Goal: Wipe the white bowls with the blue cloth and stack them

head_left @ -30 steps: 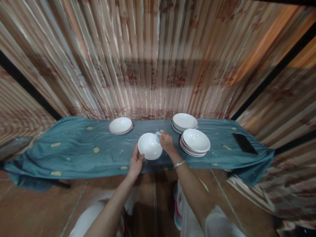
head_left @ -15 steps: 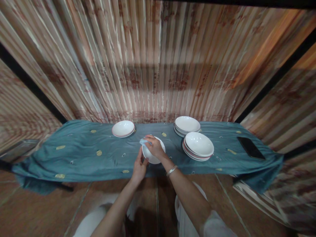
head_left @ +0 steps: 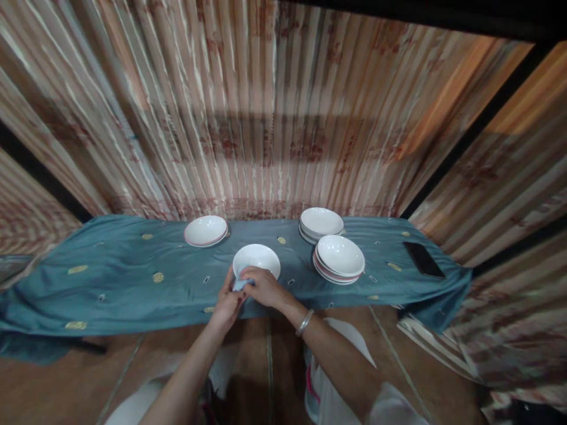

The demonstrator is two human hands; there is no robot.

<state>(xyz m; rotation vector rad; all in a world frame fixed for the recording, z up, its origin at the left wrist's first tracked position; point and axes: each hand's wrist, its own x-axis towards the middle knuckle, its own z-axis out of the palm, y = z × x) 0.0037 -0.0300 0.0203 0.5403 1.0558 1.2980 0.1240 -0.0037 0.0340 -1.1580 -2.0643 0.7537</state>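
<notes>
A white bowl (head_left: 257, 255) rests at the middle of the cloth-covered table, close to its front edge. My left hand (head_left: 229, 300) grips the bowl's near left rim, thumb toward the inside. In my right hand (head_left: 261, 286) is a bunched light blue cloth (head_left: 241, 285), pressed against the bowl's near rim beside the left thumb. The right fingers are closed over the cloth and partly hide it. A silver bangle circles the right wrist.
A white dish with a red rim (head_left: 206, 230) sits at the back left. Two stacks of white dishes stand to the right, one behind (head_left: 322, 221) and one in front (head_left: 340, 255). Farther right lies a black phone (head_left: 424, 260). Black frame posts and a striped curtain (head_left: 266, 147) enclose the table.
My right hand with the cloth has moved from the bowl's far left side down to its near rim. The camera view has shifted, so the dishes appear farther left.
</notes>
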